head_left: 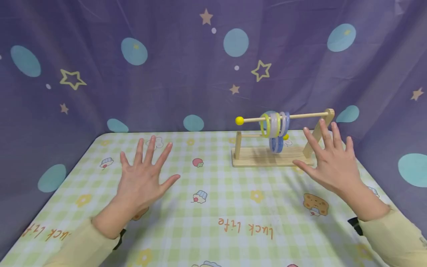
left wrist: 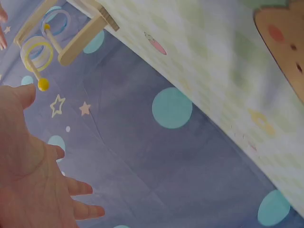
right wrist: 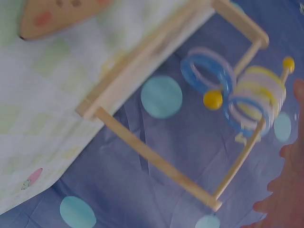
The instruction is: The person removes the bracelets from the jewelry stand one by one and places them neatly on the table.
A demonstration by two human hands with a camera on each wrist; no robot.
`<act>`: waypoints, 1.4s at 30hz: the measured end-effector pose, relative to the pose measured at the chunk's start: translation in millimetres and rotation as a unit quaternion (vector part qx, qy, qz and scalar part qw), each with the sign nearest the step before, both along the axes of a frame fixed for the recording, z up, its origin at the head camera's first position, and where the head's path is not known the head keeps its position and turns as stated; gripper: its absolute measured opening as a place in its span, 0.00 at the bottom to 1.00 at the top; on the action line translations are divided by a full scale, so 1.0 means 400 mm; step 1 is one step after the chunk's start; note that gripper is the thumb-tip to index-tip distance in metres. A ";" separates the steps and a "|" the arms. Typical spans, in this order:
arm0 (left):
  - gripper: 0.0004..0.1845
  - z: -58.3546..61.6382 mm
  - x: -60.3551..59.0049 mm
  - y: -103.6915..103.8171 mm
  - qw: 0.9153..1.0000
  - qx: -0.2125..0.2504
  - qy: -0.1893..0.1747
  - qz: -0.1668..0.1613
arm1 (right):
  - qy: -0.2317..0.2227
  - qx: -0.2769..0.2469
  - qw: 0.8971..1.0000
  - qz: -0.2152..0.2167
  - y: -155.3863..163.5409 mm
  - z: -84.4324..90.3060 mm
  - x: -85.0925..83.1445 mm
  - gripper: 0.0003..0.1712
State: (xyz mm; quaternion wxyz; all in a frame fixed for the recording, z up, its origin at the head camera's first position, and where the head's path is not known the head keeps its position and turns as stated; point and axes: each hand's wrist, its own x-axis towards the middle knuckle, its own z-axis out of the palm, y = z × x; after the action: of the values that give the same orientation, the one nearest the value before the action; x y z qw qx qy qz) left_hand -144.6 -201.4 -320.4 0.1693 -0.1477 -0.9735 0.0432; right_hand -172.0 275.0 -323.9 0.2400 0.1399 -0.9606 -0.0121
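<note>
My left hand (head_left: 139, 182) hovers over the left part of the table, fingers spread, holding nothing. On the right, my right hand (head_left: 337, 167) is also spread and holds nothing; in the head view it overlaps the right end of a wooden rack (head_left: 257, 159). This rack has two horizontal rods at different heights, each with a yellow ball on its tip. Yellow, whitish and blue rings (head_left: 274, 125) hang together on the upper rod. Lower down, blue and pale rings (head_left: 276, 145) hang on the short rod. The right wrist view shows the rack (right wrist: 156, 161) beyond my fingers.
A green-and-white checked cloth (head_left: 213, 178) with printed cakes, flowers and lettering covers the table. Behind and at both sides hangs a purple curtain (head_left: 186, 74) with stars and teal dots. The rack stands near the back right edge.
</note>
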 end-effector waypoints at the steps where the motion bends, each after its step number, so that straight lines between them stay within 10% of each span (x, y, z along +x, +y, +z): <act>1: 0.46 -0.003 -0.003 0.003 1.000 0.006 -0.004 -0.001 | 0.003 -0.003 1.000 -0.006 0.004 0.008 -0.007 0.54; 12: 0.45 -0.058 -0.058 0.089 0.994 0.096 -0.031 -0.040 | 0.029 -0.115 0.993 0.009 0.057 0.045 -0.096 0.53; 19: 0.43 -0.095 -0.089 0.164 0.978 0.182 -0.048 -0.087 | 0.020 -0.257 0.965 0.042 0.090 0.024 -0.157 0.48; 29: 0.39 -0.111 -0.116 0.266 0.929 0.320 -0.019 -0.182 | 0.112 -0.385 0.909 0.117 0.121 -0.045 -0.225 0.34; 42: 0.30 -0.112 -0.155 0.375 0.846 0.462 -0.056 -0.259 | 0.132 -0.450 0.875 0.123 0.102 -0.066 -0.248 0.24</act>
State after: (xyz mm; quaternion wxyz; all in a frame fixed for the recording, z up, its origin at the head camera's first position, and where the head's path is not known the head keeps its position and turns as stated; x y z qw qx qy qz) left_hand -206.6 -51.2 -365.1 0.1687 -0.3013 -0.8152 -0.4651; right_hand -271.1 315.9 -350.5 0.4013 0.1313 -0.7965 0.4327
